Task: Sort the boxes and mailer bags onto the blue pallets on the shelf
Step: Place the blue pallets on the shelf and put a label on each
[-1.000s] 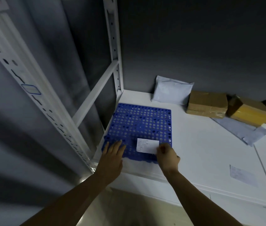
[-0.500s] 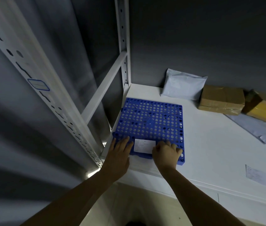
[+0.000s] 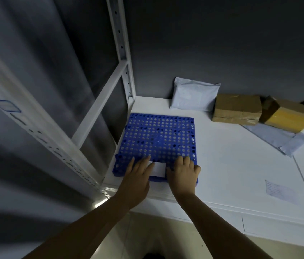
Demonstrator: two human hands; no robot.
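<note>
Blue pallet (image 3: 158, 135) lies flat on the white shelf (image 3: 231, 174), center of frame, tucked into the shelf's left corner by the white upright post (image 3: 119, 43). Nothing on the pallet but a small white paper slip (image 3: 159, 169) at its near edge, lower center.

Left hand (image 3: 138, 176): flat, fingers straight and spread, palm down on the pallet's near edge, thumb side touching the slip. Grips nothing.

Right hand (image 3: 183, 174): just right of the slip, knuckles up, fingers bent down onto the pallet, thumb out toward the pallet's right corner. Fingertips hidden, so cannot tell if it pinches the slip or only presses.

Parcels sit along the back wall, upper right of frame, well apart from the pallet. A puffy white mailer bag (image 3: 194, 94) leans on the wall. A brown box (image 3: 237, 109) sits just right of it. Next right is a box with yellow tape (image 3: 285, 118), tilted, lying on a flat grey mailer bag (image 3: 278, 139).

Printed paper sheet (image 3: 280, 191) lies on the shelf, right side of frame.
</note>
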